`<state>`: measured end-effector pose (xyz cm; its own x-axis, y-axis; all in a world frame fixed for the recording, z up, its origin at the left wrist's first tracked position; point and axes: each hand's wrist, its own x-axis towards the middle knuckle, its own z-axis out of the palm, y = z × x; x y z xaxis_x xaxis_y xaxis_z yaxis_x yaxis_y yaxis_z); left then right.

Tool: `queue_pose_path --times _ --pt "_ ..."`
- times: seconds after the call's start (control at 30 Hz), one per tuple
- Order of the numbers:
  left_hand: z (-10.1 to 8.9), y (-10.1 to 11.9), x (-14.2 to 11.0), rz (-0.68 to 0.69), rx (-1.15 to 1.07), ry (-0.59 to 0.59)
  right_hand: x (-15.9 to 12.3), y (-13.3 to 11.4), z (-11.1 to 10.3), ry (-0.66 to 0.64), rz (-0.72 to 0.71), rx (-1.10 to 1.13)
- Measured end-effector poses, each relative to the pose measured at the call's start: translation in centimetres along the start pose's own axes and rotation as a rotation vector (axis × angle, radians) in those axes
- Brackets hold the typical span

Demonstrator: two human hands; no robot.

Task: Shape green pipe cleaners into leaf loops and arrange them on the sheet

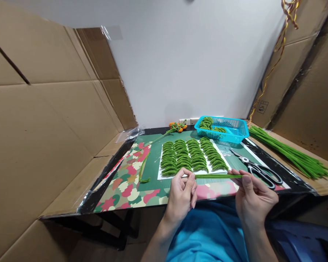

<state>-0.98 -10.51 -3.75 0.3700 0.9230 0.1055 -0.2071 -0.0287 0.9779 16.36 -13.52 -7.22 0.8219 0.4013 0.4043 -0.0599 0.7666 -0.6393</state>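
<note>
My left hand [182,191] pinches one end of a straight green pipe cleaner [217,176], and the fingers of my right hand [253,194] close on its other end. It stretches level between them above the table's front edge. Whether it is one strand or several lying together, I cannot tell. Just beyond it, short curved green pieces [182,159] lie in several columns on a white sheet [160,174]. Black-handled scissors [255,167] rest beside my right hand, blades partly apart and pointing away to the left.
A blue basket [235,137] at the back holds more curved pieces. A bundle of long green pipe cleaners [289,151] lies at right. Orange flowers [177,126] on a green stem lie at the back; a bent green strip [142,169] lies left on the green mat [153,185]. Cardboard walls [43,120] flank the table.
</note>
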Motion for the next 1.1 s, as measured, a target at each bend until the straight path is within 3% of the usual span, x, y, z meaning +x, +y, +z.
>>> queue_pose_path --times 0.27,0.5,0.87,1.1 --pt "0.2 0.0 -0.1 0.022 0.005 0.026 -0.1 -0.1 0.1 0.015 -0.030 -0.020" --pt "0.1 0.0 -0.2 -0.013 0.014 0.008 0.3 -0.3 0.0 -0.037 0.025 -0.012" --pt "0.5 0.1 -0.4 -0.018 -0.046 0.049 -0.2 0.2 -1.8 -0.191 0.095 -0.268" --pt "0.7 0.3 -0.3 0.004 -0.109 0.125 0.0 -0.7 -2.0 -0.362 0.121 -0.275"
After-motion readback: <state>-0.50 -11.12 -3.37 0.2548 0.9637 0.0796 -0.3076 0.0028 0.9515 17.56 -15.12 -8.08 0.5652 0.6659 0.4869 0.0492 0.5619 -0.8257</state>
